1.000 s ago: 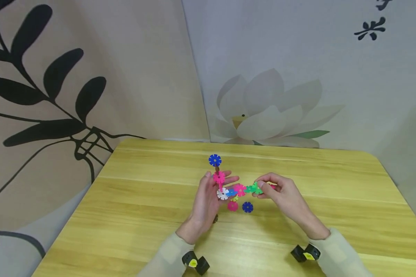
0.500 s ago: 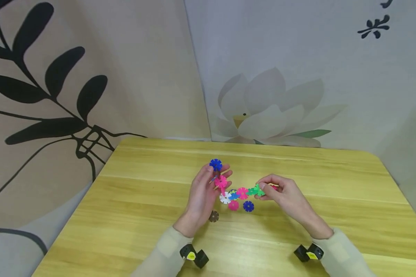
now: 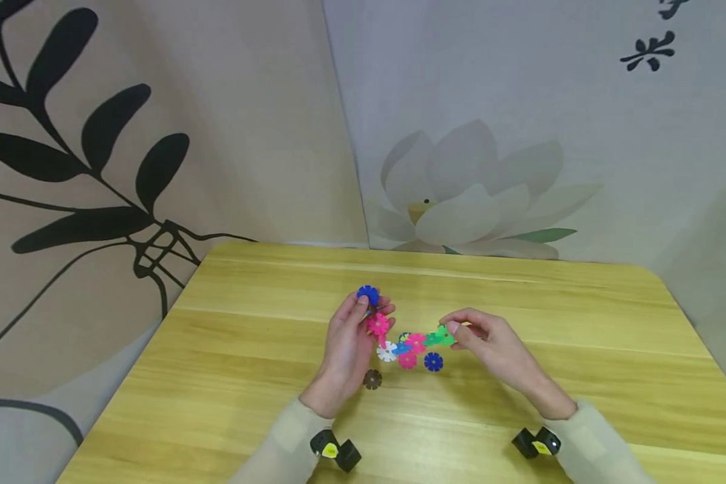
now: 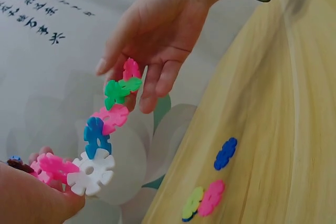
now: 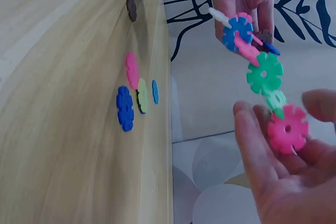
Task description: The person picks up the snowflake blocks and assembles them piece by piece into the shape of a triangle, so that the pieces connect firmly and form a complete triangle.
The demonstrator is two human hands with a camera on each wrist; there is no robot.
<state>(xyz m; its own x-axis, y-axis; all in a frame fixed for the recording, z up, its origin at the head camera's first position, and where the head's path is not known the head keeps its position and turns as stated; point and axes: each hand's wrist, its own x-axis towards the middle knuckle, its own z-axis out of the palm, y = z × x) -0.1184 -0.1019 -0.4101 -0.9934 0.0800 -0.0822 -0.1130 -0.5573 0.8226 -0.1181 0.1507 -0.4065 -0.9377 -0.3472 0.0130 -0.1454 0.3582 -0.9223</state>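
While left fingers (image 3: 359,310) pinch a blue disc (image 3: 371,292), spread right fingers (image 5: 250,135) cradle a pink disc (image 5: 298,125); shaping the chain (image 3: 417,339) between seems underway, likely needing steadying.

Over the middle of the table (image 3: 266,323), a chain of discs (image 3: 416,343) runs from the left hand (image 3: 351,346) to the right hand (image 3: 490,339), above the tabletop. Five loose discs lie on the table: the first disc (image 3: 372,379) just right of the left hand's heel, nearest the person; a second disc (image 3: 408,361) farther right and farther back; a third disc (image 3: 433,362) right of the second; a fourth disc (image 5: 143,96) just behind the second; a fifth disc (image 5: 155,92) beyond the fourth. The wall (image 3: 266,121) stands behind the table's far edge.
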